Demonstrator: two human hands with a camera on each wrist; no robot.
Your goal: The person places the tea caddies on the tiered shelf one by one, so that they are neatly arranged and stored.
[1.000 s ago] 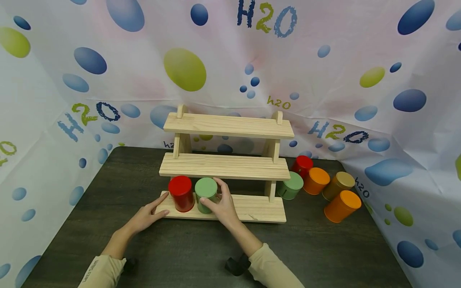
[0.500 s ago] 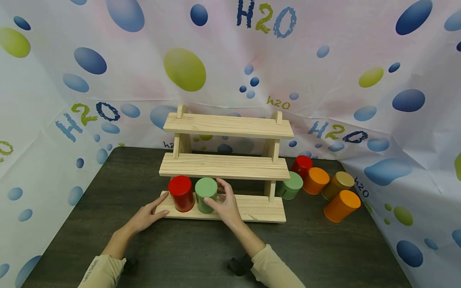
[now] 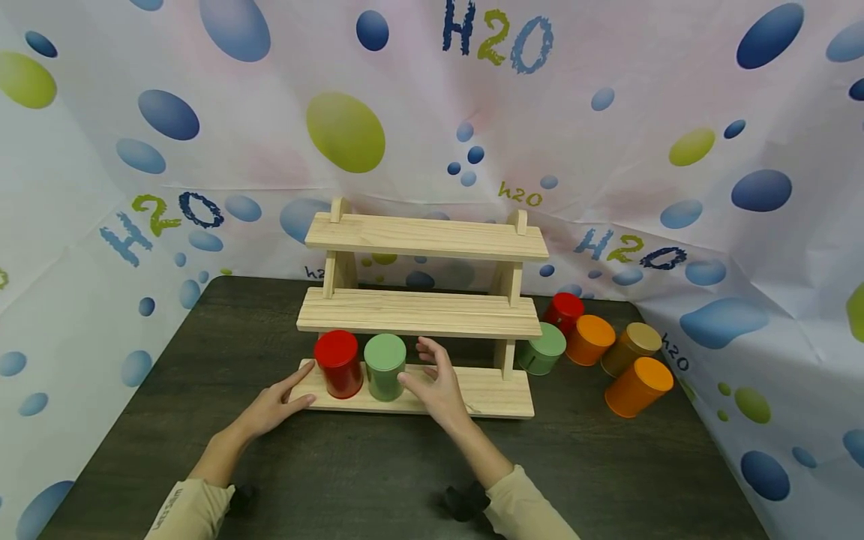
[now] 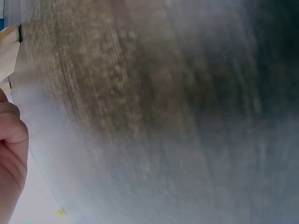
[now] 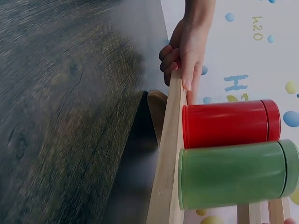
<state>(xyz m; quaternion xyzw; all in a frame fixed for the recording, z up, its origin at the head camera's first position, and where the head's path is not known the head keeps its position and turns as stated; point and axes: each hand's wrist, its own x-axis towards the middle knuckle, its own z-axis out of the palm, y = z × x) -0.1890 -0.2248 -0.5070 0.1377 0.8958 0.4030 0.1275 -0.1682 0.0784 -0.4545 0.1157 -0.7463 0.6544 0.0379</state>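
A three-tier wooden shelf (image 3: 420, 314) stands on the dark table. On its bottom board a red canister (image 3: 340, 365) and a light green canister (image 3: 385, 367) stand upright side by side, lids on. My left hand (image 3: 271, 410) grips the left end of the bottom board, thumb at the front, beside the red canister; the right wrist view shows this hand (image 5: 189, 49) with its other fingers curled at the board's end. My right hand (image 3: 442, 394) is over the bottom board just right of the green canister, fingers loosely bent with nothing in them.
Right of the shelf several more canisters stand on the dark table (image 3: 337, 480): a red one (image 3: 564, 311), a green one (image 3: 544, 349), two orange ones (image 3: 638, 387) and a mustard one (image 3: 631, 349). A patterned sheet (image 3: 432, 97) hangs behind and at both sides.
My right hand has let go of the green canister and drawn off to the right, its fingers spreading. The canister stays where it was; my left hand keeps its hold on the board.
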